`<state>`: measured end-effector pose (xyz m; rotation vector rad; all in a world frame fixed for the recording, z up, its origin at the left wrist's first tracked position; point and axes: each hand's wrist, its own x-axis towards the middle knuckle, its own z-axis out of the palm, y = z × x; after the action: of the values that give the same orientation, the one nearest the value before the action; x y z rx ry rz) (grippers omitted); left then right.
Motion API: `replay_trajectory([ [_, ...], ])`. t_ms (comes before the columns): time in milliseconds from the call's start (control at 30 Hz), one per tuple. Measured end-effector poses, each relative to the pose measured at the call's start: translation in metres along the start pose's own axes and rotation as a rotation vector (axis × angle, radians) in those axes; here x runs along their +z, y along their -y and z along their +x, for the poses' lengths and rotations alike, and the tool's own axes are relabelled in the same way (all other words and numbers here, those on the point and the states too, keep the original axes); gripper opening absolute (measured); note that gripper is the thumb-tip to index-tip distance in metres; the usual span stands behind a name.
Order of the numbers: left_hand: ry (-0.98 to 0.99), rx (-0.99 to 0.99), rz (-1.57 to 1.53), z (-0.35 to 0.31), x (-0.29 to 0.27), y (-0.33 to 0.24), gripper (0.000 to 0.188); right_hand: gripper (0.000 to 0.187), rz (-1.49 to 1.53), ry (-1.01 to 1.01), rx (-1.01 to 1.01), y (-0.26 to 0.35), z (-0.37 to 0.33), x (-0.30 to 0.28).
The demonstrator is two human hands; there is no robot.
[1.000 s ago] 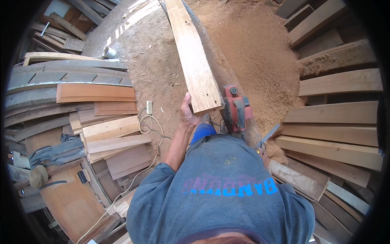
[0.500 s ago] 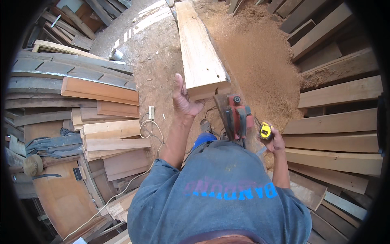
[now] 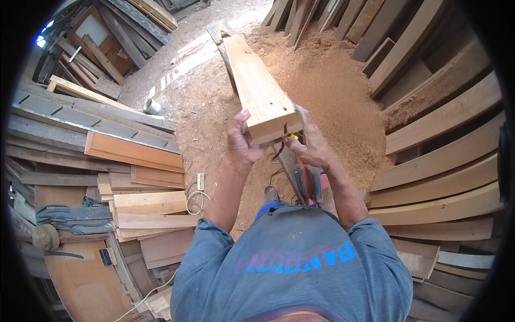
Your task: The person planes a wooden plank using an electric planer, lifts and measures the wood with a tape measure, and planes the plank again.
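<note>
Brought inward from the right, the right hand [image 3: 316, 149] joined the left hand [image 3: 243, 146], fingers of both grasping the timber's [image 3: 263, 83] near end beyond the red planer [image 3: 308, 182], a yellow tape measure [image 3: 293, 137] by the right thumb, apparently steadying it, the next move calling for an even grip.

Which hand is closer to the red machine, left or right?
Right. The right hand is by the wood's right side, just above the red machine in the picture; the left hand is at the wood's left side, farther away.
</note>
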<state>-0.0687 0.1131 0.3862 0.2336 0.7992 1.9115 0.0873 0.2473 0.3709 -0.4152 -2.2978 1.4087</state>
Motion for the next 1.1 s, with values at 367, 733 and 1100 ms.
replay_trajectory([
  [367, -0.022, -0.037, -0.055, 0.001, -0.013, 0.016, 0.072, 0.089, 0.183, 0.030, -0.057, -0.025, 0.000, 0.007],
  [733, -0.072, 0.016, -0.115, 0.019, 0.011, 0.006, 0.071, 0.065, 0.122, 0.121, 0.139, -0.017, -0.065, -0.044],
  [1100, 0.018, -0.033, -0.136, 0.051, 0.048, 0.009, 0.069, 0.055, 0.314, -0.324, 0.102, 0.036, -0.064, -0.030],
])
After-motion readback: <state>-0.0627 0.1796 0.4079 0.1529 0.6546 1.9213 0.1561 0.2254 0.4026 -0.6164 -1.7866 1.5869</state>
